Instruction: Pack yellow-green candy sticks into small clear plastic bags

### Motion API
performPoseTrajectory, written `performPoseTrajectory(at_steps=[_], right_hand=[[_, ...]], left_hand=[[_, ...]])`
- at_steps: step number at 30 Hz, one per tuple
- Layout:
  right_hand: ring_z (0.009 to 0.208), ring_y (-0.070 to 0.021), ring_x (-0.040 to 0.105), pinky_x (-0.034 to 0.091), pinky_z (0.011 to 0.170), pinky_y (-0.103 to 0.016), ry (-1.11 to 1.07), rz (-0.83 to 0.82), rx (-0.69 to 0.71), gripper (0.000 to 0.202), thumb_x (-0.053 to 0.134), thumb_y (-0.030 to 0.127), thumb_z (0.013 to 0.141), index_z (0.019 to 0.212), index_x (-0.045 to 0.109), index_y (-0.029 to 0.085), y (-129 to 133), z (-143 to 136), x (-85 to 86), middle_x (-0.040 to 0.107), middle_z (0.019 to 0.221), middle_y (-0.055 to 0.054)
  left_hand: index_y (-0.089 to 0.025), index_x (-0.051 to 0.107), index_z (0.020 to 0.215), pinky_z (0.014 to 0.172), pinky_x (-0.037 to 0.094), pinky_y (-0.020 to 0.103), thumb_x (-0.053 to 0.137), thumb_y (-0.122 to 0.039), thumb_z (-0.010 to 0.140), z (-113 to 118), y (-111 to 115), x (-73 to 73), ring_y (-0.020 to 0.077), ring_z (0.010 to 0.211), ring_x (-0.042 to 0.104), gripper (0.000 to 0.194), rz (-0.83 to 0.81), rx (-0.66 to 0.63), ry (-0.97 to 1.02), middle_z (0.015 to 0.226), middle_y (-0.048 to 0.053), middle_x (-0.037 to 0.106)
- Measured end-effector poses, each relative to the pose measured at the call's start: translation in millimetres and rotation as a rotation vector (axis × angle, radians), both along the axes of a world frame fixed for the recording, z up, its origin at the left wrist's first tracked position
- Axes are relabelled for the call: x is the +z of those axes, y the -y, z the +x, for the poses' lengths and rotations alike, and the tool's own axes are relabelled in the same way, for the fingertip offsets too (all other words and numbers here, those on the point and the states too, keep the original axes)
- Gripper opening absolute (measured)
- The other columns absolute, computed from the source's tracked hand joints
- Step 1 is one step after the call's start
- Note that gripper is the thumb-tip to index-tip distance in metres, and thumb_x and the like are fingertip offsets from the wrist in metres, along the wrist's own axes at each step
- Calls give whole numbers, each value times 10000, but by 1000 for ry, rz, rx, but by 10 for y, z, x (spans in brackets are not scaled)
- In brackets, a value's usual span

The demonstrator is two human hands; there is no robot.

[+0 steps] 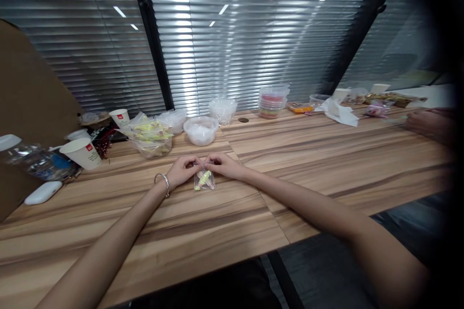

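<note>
A small clear plastic bag (205, 181) with yellow and pinkish pieces in it lies at the middle of the wooden table (232, 222). My left hand (182, 170) pinches the bag's top edge from the left. From the other side, my right hand (224, 166) pinches the same edge, its fingertips almost meeting those of the left. What the pieces inside are is too small to make out. Behind my hands stands a clear round bowl (200, 137) with whitish, see-through contents. Left of it, another clear bowl (154, 147) is heaped with bagged yellow pieces.
Paper cups (82, 153), a plastic bottle (43, 160) and a white case (43, 192) are on the left. At the back stand stacked tubs (272, 100) and an orange packet (300, 107). A tissue (339, 112) lies right, near another person's hand (429, 119).
</note>
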State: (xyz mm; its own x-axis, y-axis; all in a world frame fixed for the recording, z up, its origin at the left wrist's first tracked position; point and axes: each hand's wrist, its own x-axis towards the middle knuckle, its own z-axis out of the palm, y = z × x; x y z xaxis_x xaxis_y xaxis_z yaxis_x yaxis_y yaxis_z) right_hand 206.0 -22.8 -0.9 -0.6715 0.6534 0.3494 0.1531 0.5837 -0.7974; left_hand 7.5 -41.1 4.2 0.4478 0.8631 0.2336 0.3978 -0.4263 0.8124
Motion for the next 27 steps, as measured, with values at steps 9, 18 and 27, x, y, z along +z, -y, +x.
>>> performPoseTrajectory(at_steps=[9, 18, 27], right_hand=[[671, -118, 496, 383, 608, -221, -1, -26, -6, 302, 489, 415, 845, 816, 613, 142, -3, 2, -4, 585, 745, -10], [613, -97, 451, 365, 592, -218, -160, -196, -84, 287, 519, 420, 817, 768, 577, 144, -42, -3, -17, 510, 667, 19], [596, -93, 445, 359, 586, -222, -187, -174, -127, 308, 551, 447, 782, 720, 566, 146, -85, 1, -79, 514, 654, 21]], left_hand=[[-121, 628, 787, 587, 391, 221, 570, -359, 787, -3, -10, -26, 125, 638, 515, 245, -20, 10, 14, 729, 31, 616], [-131, 608, 823, 651, 426, 242, 591, -405, 774, 7, -39, -39, 140, 697, 546, 278, -95, 72, 171, 774, 37, 623], [-124, 619, 798, 614, 405, 229, 575, -441, 781, 3, -55, -53, 123, 651, 516, 321, -90, 81, 154, 738, 30, 603]])
